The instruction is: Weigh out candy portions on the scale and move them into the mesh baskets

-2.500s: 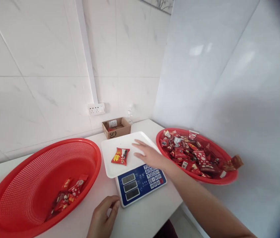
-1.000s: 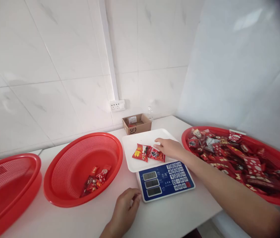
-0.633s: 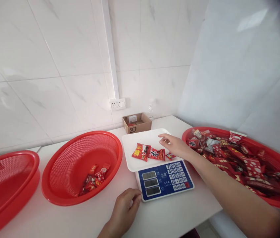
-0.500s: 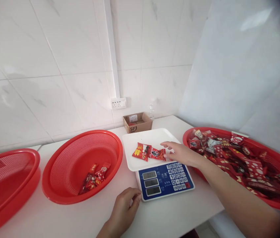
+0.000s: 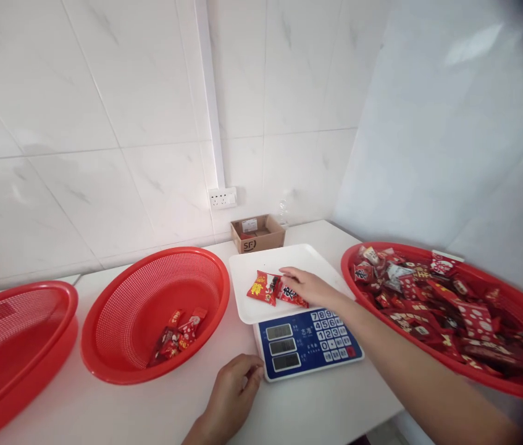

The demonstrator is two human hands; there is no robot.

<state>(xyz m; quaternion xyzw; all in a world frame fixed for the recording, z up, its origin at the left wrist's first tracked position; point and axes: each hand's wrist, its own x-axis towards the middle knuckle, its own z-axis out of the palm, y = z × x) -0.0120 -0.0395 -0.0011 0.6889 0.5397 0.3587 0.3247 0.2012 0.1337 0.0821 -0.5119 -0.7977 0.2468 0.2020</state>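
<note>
Scale [image 5: 311, 342]: two red packets [image 5: 262, 288] on pan [image 5: 305, 259]; three red baskets [image 5: 150, 300] flanking.
Packets shiny; one has yellow lettering. Right hand [image 5: 305, 285] over them, fingers half-bent, hold uncertain; left hand [image 5: 234, 390] beside scale, fingers curled, hold uncertain.

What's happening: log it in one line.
right hand: over red packets on scale | left hand: beside scale | box: behind scale

A bare strip of white tabletop [image 5: 317, 405] lies open in front of the digital scale [image 5: 310, 346]; the left hand [image 5: 236, 392] blocks its near left corner; the right hand [image 5: 305, 287] and forearm [image 5: 400, 364] bar its right side; a red basket [image 5: 122, 321] leaves a narrow lane to its left; a cardboard box [image 5: 261, 241] stands close behind it.
</note>
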